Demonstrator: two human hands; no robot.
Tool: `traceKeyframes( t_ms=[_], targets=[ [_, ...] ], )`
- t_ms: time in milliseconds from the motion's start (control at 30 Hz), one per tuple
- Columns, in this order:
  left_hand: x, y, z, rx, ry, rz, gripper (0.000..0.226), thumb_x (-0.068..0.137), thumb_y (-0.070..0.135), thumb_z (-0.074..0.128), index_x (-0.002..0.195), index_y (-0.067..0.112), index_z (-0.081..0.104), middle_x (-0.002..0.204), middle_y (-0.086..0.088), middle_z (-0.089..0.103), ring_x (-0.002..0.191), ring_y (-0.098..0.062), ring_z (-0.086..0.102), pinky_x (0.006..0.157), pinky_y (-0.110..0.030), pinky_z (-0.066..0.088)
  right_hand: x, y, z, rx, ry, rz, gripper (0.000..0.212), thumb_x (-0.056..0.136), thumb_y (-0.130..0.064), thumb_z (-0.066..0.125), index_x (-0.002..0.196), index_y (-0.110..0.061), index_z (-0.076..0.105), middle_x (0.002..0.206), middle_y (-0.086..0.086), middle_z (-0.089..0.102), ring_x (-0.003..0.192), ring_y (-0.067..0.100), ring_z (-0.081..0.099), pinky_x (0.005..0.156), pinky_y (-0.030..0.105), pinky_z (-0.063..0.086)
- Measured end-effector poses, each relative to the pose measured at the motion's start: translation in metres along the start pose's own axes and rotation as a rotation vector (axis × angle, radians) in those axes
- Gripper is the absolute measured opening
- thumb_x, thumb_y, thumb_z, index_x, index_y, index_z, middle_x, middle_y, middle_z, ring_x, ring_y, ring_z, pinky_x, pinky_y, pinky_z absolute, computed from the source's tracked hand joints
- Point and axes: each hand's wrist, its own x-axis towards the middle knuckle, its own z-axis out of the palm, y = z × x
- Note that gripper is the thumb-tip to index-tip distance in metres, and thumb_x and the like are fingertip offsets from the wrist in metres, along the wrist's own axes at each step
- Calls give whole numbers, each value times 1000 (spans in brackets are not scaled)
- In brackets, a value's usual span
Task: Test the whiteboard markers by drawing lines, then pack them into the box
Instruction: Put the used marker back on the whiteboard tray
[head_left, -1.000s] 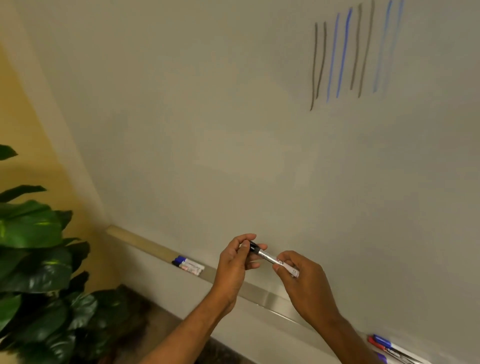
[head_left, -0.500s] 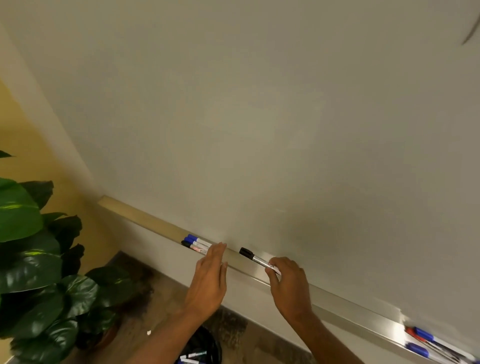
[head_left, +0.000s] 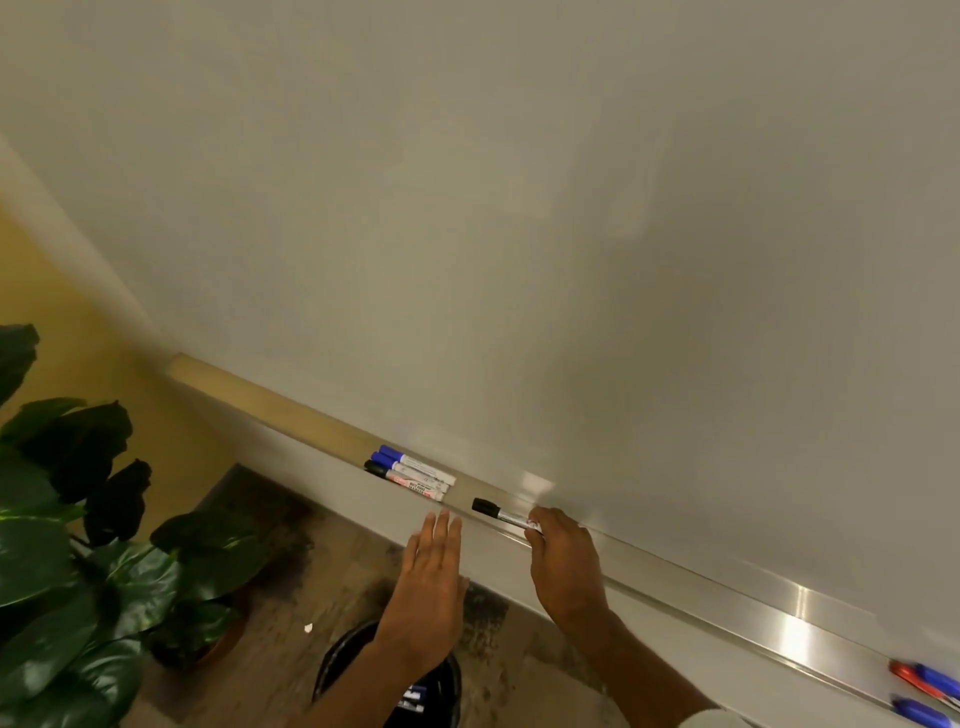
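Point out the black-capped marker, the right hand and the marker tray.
black-capped marker (head_left: 503, 515): head view, barrel beside cap.
right hand (head_left: 563, 564): head view, back of hand.
marker tray (head_left: 727, 597): head view, bare metal ledge.

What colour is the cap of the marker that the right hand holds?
The cap is black; head view.

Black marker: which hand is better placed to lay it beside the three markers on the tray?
Right. The right hand holds the black marker by its rear end, just right of the three markers on the tray. The left hand is open and holds nothing.
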Motion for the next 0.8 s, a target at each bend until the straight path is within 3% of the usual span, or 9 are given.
traceKeyframes(
  t_ms=[33,100,200,433,600,667,733,800],
  targets=[
    [1,-3,5,3,-14,5,78,105,39,29,158,15,-22,167,-17,14,152,-35,18,120,-32,-18,4,0,5,-15,-15,-3,19,96,-12,57,112,-17,65,107,0,67,95,16,60,85,22,42],
    [3,-7,15,-19,-41,2,70,106,45,20,161,11,-9,162,-17,31,147,-35,32,122,-36,-6,9,-1,15,-42,-40,-4,22,95,-9,58,115,-15,65,110,2,67,99,18,60,88,23,42],
    [5,-11,24,-11,-105,-38,81,98,49,28,161,8,-1,157,-15,43,143,-34,41,120,-39,2,15,-2,30,-64,-60,3,24,94,-9,60,116,-14,65,111,3,68,101,19,62,91,26,45],
    [5,-17,34,6,-107,-30,81,98,48,31,162,11,-3,163,-16,33,149,-34,33,117,-43,13,18,-2,57,-123,-40,-29,21,85,-8,72,105,-15,70,100,2,71,91,22,65,83,34,50],
    [8,-22,37,11,-138,-25,87,97,46,49,162,11,3,164,-15,27,149,-35,33,120,-41,6,20,2,68,-166,-38,-84,31,75,-11,82,104,-16,71,100,2,71,92,22,66,81,36,52],
    [10,-23,41,19,-129,-1,84,98,48,40,163,10,2,162,-16,31,148,-35,35,121,-45,16,20,5,71,-190,-29,-97,37,69,-11,86,102,-16,71,99,2,71,91,23,67,79,37,53],
    [14,-22,43,21,-109,4,83,97,49,33,162,8,2,160,-17,37,145,-36,39,118,-51,38,20,7,72,-214,-11,-112,44,60,-11,91,100,-17,72,97,2,71,88,24,68,76,38,55],
    [16,-21,44,19,-77,7,81,99,49,30,162,8,-1,159,-19,39,145,-37,40,111,-52,44,19,8,73,-224,7,-126,47,57,-9,92,99,-17,72,96,2,71,87,24,68,74,38,55]
  ],
)
